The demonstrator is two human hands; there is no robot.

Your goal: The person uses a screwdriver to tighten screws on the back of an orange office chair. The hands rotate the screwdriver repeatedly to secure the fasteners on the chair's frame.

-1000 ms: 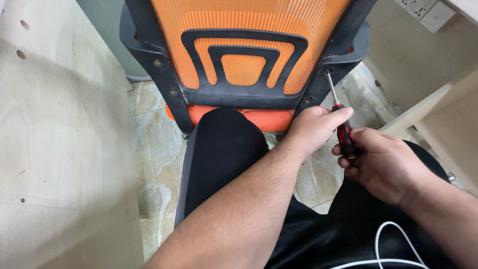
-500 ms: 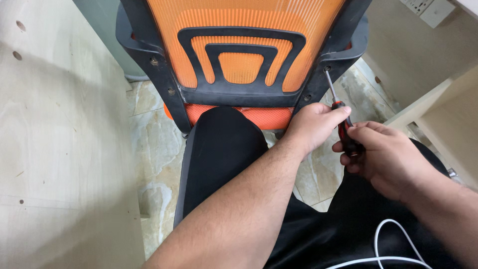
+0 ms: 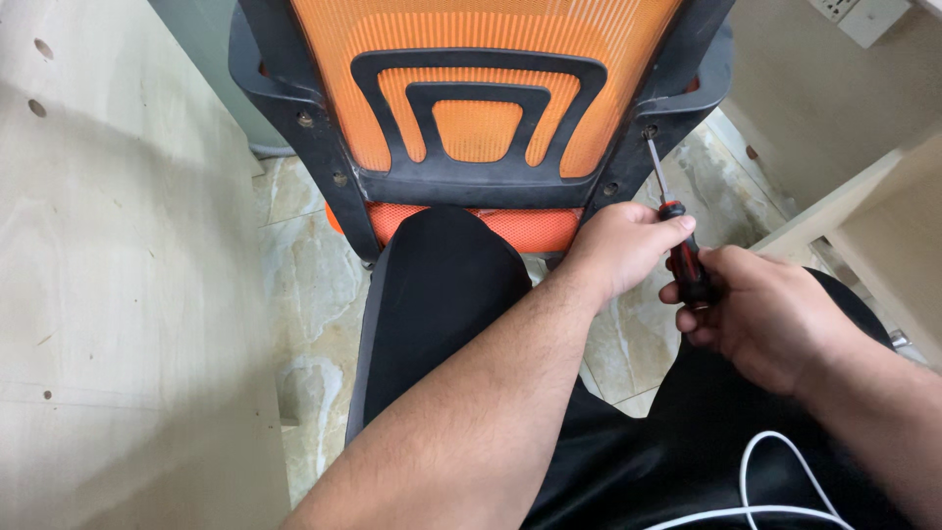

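Observation:
An office chair back of orange mesh in a black plastic frame stands right in front of me. A screwdriver with a red and black handle points up, its tip in a screw hole on the frame's right side. My right hand is closed around the handle. My left hand pinches the top of the handle just below the shaft. My black-trousered knee rests against the chair's orange seat.
A pale wooden board with small holes stands at the left. A wooden shelf unit is at the right, a white wall socket above it. The floor is marbled tile. A white cable lies on my lap.
The view has shifted slightly. Both hands stay on the screwdriver, and its tip stays at the same hole in the frame.

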